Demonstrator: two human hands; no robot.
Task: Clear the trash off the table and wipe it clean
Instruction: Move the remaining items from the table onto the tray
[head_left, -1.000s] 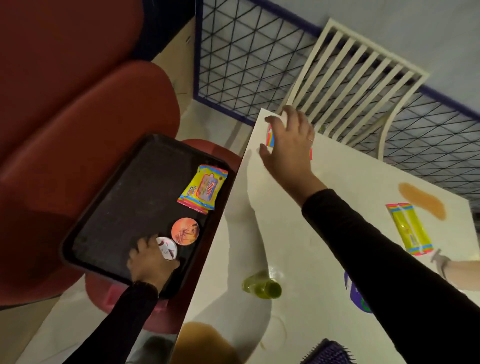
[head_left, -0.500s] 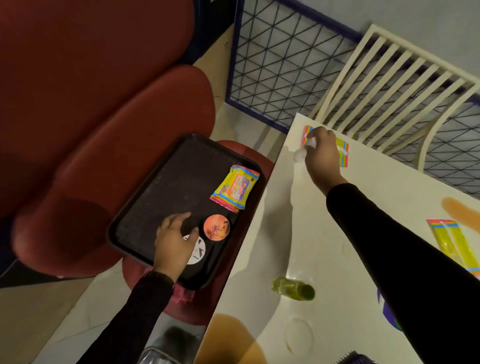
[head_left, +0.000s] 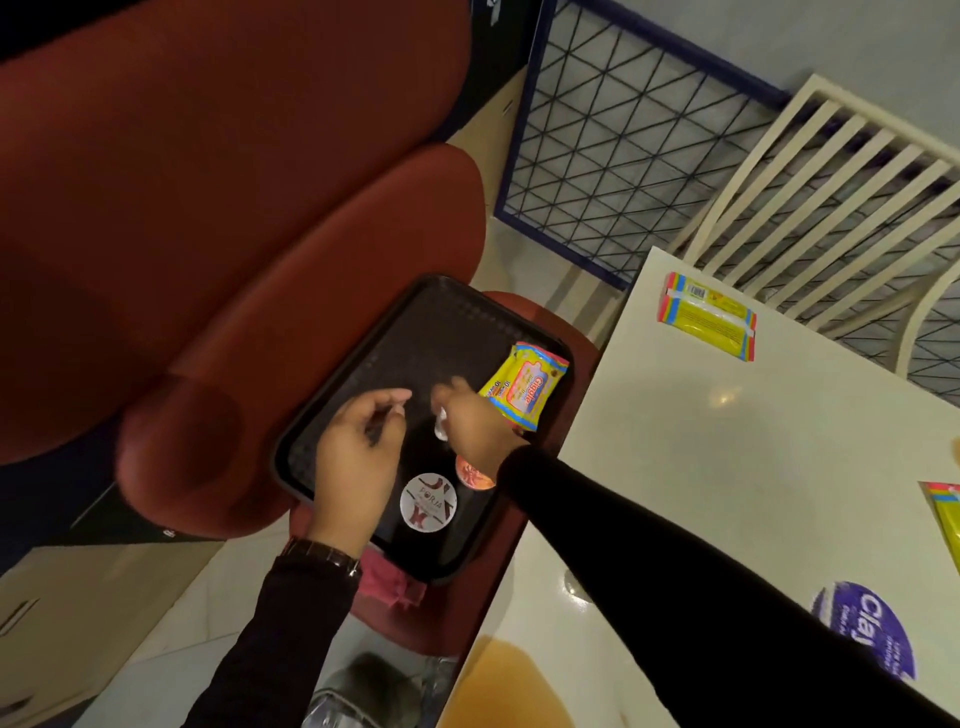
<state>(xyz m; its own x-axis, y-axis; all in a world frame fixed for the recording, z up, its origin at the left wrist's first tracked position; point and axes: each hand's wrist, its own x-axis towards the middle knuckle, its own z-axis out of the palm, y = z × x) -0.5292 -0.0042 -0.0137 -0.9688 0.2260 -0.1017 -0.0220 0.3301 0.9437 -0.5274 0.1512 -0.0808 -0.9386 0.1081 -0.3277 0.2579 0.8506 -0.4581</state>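
A black tray (head_left: 415, 332) rests on a red stool beside the white table (head_left: 727, 467). On the tray lie a yellow snack wrapper (head_left: 524, 387), a white round lid (head_left: 428, 502) and an orange round lid (head_left: 470, 475), partly hidden by my right wrist. My right hand (head_left: 475, 428) hovers over the tray and pinches a small crumpled white scrap (head_left: 441, 423). My left hand (head_left: 356, 460) hangs over the tray's near left part, fingers loosely curled, holding nothing. Another yellow wrapper (head_left: 706, 314) lies at the table's far corner.
A brown spill (head_left: 511, 686) spreads on the table's near edge. A purple round lid (head_left: 867, 629) and part of a yellow wrapper (head_left: 945, 514) lie at the right. A red sofa (head_left: 234, 182), a wire fence (head_left: 623, 135) and a cream slatted chair (head_left: 841, 171) surround the table.
My right hand picked the white scrap off the table's far corner and brought it over the tray. My left hand lifted off the white lid. The view swung left.
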